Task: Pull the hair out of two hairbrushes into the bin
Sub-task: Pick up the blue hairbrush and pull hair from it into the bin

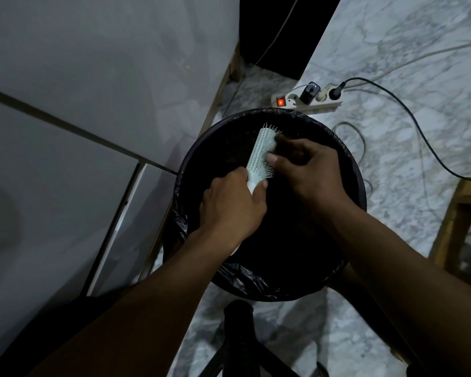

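Observation:
A pale mint hairbrush is held over the round black bin, bristles facing right. My left hand is wrapped around its handle, whose end sticks out below my wrist. My right hand presses against the bristles, thumb and fingers pinched at the brush head on a dark tuft that looks like hair. The bin has a black plastic liner folded over its rim. Its inside is too dark to make out. A second hairbrush is not in view.
A white power strip with a lit red switch and plugged cables lies on the marble floor behind the bin. A grey cabinet stands to the left. A wooden frame is on the right, a dark stand near my feet.

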